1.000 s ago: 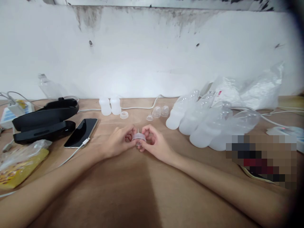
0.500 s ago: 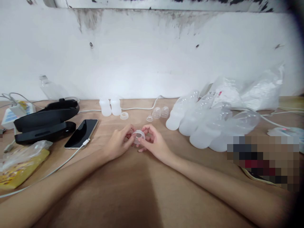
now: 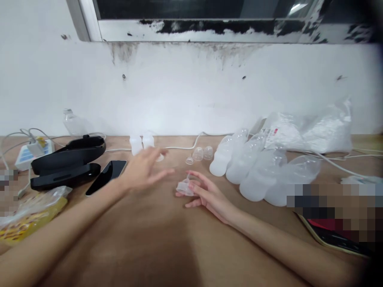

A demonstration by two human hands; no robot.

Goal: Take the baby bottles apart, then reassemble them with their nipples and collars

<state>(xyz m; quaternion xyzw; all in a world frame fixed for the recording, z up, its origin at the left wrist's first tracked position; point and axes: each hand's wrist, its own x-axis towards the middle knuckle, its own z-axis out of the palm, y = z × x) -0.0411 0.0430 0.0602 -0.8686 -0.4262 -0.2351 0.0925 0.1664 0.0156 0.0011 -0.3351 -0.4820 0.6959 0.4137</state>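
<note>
My right hand (image 3: 206,193) pinches a clear baby bottle screw ring (image 3: 184,187) above the middle of the table. A thin translucent piece rises from the ring toward the forefinger, too small to make out. My left hand (image 3: 145,169) is empty, slightly blurred, its fingers stretched out and apart. It hovers in front of two small white bottles (image 3: 136,145) and partly covers another ring (image 3: 160,158) beside them. Farther back, a small clear dome-shaped piece (image 3: 189,160) lies next to two clear caps (image 3: 198,154).
To the right stand several frosted bottles with clear tops (image 3: 253,185), before a plastic bag (image 3: 311,129). A phone (image 3: 104,177), a black case (image 3: 67,155) and a yellow snack bag (image 3: 32,219) lie left. White cables (image 3: 176,148) run along the wall.
My left hand has let go of the ring and moved left and back toward the white bottles. My right hand keeps the ring, now lower and tilted. The view has tipped upward.
</note>
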